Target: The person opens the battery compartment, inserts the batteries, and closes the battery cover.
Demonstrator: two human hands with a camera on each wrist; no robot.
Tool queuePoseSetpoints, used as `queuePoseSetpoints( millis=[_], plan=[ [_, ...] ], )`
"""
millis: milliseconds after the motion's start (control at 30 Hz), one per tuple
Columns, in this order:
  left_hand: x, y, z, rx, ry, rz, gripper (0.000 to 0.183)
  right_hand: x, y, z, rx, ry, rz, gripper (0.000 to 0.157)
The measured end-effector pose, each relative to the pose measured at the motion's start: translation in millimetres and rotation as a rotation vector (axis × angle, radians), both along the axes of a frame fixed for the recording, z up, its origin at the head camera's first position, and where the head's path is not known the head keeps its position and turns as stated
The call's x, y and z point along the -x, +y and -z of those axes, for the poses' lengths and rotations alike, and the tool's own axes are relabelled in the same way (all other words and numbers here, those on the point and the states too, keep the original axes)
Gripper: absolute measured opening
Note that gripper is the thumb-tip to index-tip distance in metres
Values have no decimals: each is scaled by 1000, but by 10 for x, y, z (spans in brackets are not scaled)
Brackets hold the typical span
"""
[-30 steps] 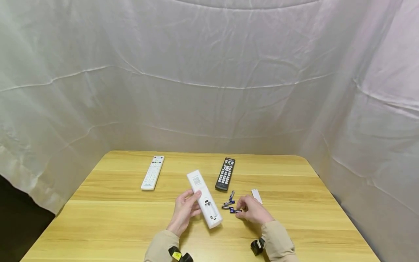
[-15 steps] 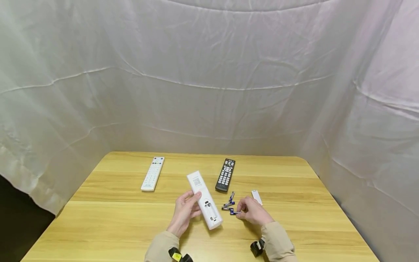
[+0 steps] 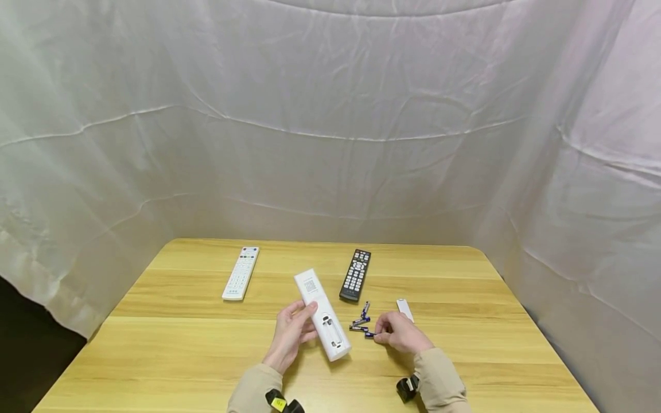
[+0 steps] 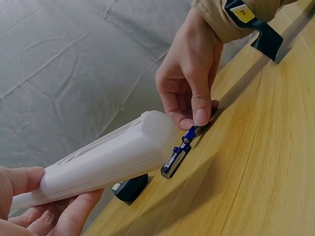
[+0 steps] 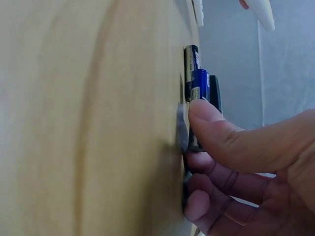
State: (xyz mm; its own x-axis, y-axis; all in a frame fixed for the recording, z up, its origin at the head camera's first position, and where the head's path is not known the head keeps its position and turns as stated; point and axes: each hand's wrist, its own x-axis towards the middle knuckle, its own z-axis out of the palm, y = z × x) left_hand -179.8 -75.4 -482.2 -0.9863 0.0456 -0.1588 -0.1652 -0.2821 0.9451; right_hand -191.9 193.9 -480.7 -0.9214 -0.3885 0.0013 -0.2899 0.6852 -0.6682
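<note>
My left hand (image 3: 290,334) grips a white remote control (image 3: 325,311), its back facing up. Its battery compartment (image 3: 333,334) is uncovered, and no battery shows inside. Over the table on the right, my right hand (image 3: 406,335) pinches a small blue and silver battery (image 3: 369,334) between thumb and fingers, close to the tabletop. In the right wrist view the thumb lies along this battery (image 5: 200,81), and the fingers curl beneath. Several more batteries (image 3: 358,328) lie just left of and beyond the right hand. A white battery cover (image 3: 404,308) lies behind that hand.
A second white remote (image 3: 241,274) lies buttons up at the back left of the wooden table (image 3: 181,344). Beyond the batteries is a black remote (image 3: 355,275), also buttons up. Pale curtains (image 3: 330,172) surround the table at the back and sides.
My right fingers have shifted slightly right and now cover more of the pinched battery. The left hand and the white remote stay almost where they were.
</note>
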Motion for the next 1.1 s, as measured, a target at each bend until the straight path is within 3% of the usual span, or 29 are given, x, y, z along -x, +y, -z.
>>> queuePoseSetpoints(
  millis=[267, 567, 933, 1100],
  plan=[
    [-1, -2, -6, -1, 0, -1, 50, 27, 61, 5, 15, 13, -62, 5],
    [16, -7, 5, -2, -8, 8, 48, 66, 101, -18, 1, 57, -103, 33],
    [10, -16, 19, 8, -6, 14, 50, 54, 61, -25, 18, 70, -80, 32],
    [5, -18, 13, 9, -2, 15, 51, 54, 47, -14, 84, 15, -37, 29]
  ],
)
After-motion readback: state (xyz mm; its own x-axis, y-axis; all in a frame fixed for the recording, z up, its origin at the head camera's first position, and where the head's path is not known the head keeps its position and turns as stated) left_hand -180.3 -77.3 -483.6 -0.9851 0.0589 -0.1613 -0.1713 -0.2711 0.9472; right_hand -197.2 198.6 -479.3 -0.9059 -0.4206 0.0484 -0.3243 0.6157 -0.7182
